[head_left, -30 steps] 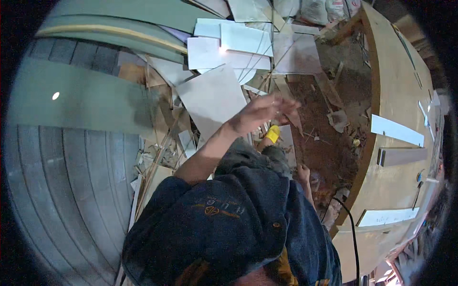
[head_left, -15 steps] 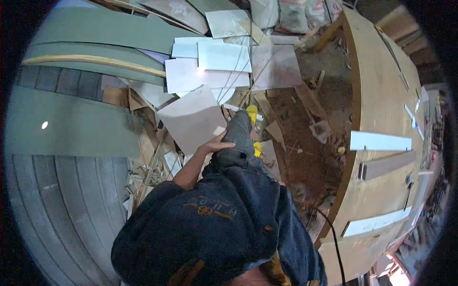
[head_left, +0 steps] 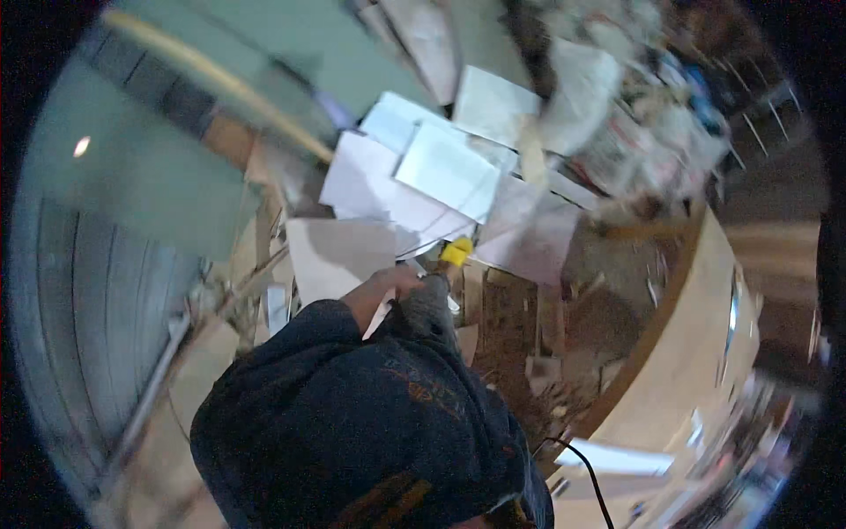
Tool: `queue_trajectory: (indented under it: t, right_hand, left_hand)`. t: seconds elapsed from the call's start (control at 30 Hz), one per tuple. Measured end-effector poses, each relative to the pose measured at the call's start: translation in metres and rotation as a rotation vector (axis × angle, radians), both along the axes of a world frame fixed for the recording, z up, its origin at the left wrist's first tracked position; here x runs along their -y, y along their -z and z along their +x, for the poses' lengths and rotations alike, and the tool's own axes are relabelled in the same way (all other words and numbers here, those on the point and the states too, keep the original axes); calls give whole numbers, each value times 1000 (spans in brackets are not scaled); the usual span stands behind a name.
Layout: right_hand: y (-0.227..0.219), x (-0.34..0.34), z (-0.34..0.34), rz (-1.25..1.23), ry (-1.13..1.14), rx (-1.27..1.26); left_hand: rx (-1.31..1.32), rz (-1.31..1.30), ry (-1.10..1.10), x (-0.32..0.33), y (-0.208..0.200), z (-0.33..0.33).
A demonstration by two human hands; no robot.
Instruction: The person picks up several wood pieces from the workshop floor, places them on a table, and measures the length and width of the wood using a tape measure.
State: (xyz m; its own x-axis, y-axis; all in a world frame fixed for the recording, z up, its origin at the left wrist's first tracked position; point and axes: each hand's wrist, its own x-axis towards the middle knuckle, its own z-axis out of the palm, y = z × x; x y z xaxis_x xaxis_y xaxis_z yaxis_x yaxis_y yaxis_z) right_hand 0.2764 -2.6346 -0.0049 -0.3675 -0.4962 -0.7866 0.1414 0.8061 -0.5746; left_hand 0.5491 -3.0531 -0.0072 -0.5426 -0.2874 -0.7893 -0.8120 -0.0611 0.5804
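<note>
My left hand [head_left: 395, 284] is blurred, at the knee of my grey trouser leg [head_left: 425, 309], and its fingers do not show clearly. Just below the hand appears a narrow white shape [head_left: 379, 316]; I cannot tell whether the hand touches it. Beyond the knee is a bright yellow thing [head_left: 456, 251], perhaps part of a shoe. A pale square sheet [head_left: 330, 256] lies next to the hand, and more white panels [head_left: 448, 172] overlap beyond it. My right hand is out of sight, with my dark sweatshirt [head_left: 352, 423] filling the lower middle.
A wooden workbench [head_left: 705, 300] curves along the right, with a white strip [head_left: 617, 457] on it. A black cable [head_left: 589, 472] hangs near its front. Large green boards [head_left: 159, 176] cover the left. Stuffed white sacks [head_left: 617, 150] stand far right, and scraps litter the brown floor [head_left: 507, 309].
The view has swung, bringing the sacks further into sight and tilting the boards and bench. My left hand has shifted from flat on my thigh towards the knee.
</note>
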Motion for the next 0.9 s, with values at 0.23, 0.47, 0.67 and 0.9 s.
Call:
queue_trajectory:
  t: [0.23,0.47,0.67,0.9]
  right_hand:
    - [-50,144,-131,-1,-92,120]
    - [-146,350,-191,-113,24,-35]
    - [-102,342,-192,22,-67,164]
    - [8,110,-207,306,-870,-94]
  left_hand:
    - [-402,-343,-371,133,59,4]
    - [226,-280,-239,173,94,38]
    - [420,-248,-393,276,158,48]
    - [762,-411,-593,370,217,179]
